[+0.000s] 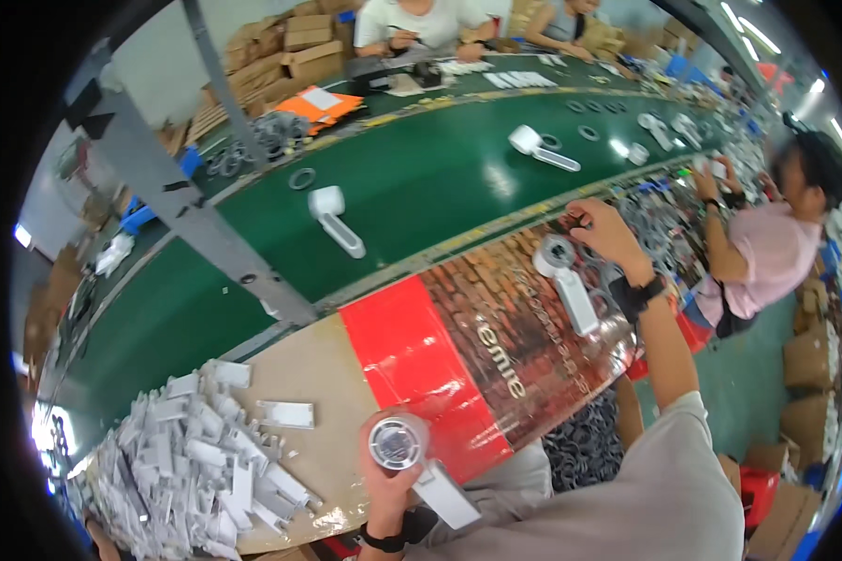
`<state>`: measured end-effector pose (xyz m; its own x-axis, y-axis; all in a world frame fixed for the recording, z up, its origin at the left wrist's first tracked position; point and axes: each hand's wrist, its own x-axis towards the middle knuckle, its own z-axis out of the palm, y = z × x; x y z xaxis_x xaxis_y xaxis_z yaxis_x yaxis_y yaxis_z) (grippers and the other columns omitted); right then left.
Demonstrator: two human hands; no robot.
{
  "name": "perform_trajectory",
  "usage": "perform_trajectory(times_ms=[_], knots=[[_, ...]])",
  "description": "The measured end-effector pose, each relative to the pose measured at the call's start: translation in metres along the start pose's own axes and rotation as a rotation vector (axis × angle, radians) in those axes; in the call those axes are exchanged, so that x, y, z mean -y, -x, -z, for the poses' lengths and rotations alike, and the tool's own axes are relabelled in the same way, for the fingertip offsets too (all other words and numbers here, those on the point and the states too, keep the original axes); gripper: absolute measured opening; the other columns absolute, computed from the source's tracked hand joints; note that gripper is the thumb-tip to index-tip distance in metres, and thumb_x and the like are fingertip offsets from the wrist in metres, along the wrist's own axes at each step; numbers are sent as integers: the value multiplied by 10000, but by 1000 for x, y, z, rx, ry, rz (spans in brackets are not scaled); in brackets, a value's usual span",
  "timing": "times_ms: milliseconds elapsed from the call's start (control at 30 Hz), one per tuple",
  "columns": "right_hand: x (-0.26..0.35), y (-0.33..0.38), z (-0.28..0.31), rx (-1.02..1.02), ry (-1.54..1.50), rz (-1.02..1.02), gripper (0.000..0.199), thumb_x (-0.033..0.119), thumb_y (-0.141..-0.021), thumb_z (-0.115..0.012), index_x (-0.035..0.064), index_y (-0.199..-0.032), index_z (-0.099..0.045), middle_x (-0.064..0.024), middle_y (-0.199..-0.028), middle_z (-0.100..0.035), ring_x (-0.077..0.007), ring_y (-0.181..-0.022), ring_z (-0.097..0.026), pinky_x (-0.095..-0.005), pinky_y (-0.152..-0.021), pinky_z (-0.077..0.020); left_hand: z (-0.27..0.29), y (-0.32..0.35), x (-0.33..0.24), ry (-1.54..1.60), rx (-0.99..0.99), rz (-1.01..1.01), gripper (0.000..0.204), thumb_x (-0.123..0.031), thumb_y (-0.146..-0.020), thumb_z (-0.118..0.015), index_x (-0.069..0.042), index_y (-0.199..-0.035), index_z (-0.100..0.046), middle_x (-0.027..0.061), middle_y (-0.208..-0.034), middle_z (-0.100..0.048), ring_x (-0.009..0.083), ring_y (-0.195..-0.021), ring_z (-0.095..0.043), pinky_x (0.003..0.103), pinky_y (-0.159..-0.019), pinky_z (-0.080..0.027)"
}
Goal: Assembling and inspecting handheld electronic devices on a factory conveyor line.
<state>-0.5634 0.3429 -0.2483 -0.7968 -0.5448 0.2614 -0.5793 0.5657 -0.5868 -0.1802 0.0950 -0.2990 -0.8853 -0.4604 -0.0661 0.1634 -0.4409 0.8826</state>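
Note:
My left hand (380, 488) is closed around a white round-headed device (447, 493) with a flat handle, held above the near edge of the work board. Its round face shows a vented ring and points upward. My right hand (612, 239) is over the far right part of the board, fingers curled with the tips together. Whatever is between them, if anything, is too small to make out. Just below that hand lies a second white device (578, 301), its round head (555, 253) open-faced and its handle toward me. Grey rings (603, 297) lie beside it, partly under my wrist.
Left of me is a heap of white handle-shaped plastic parts (192, 458). Beyond the board runs a green conveyor (421, 201) carrying white devices (335, 221) and grey rings. A metal post (201, 220) stands at left. Dark rings (585, 439) fill a container below. Co-workers sit opposite and at right.

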Motion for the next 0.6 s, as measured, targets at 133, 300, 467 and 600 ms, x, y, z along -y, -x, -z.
perform_trajectory(times_ms=[133,300,467,600], knots=[[137,-74,-51,628,-413,217,414,98,-790,-631,25,-1185,-532,-46,-928,-606,-119,-775,-583,-261,-722,-474,27,7,8,-48,23,162,687,-51,-632,-706,-10,-1255,-419,109,-1174,-522,215,-1070,-550,341,-940,-434],[232,-220,-164,673,-176,458,412,187,-788,-607,15,-1158,-548,-114,-887,-652,-182,-782,-639,-324,-654,-490,35,14,0,-163,68,-18,709,-147,-656,-768,13,-1258,-428,149,-1201,-522,244,-1090,-545,389,-967,-405],[207,-321,-332,481,432,372,359,194,-672,-725,86,-1009,-669,-146,-1028,-650,-302,-976,-619,-428,-813,-504,38,15,-7,-201,-61,-5,715,-188,-644,-775,4,-1245,-440,142,-1175,-533,232,-1059,-550,364,-949,-406],[220,-334,-358,522,534,184,398,235,-679,-734,38,-1018,-665,-190,-1072,-631,-293,-1041,-599,-413,-857,-496,33,23,-22,-168,-144,73,713,-218,-633,-779,-15,-1233,-452,104,-1164,-535,192,-1048,-536,321,-921,-412]])
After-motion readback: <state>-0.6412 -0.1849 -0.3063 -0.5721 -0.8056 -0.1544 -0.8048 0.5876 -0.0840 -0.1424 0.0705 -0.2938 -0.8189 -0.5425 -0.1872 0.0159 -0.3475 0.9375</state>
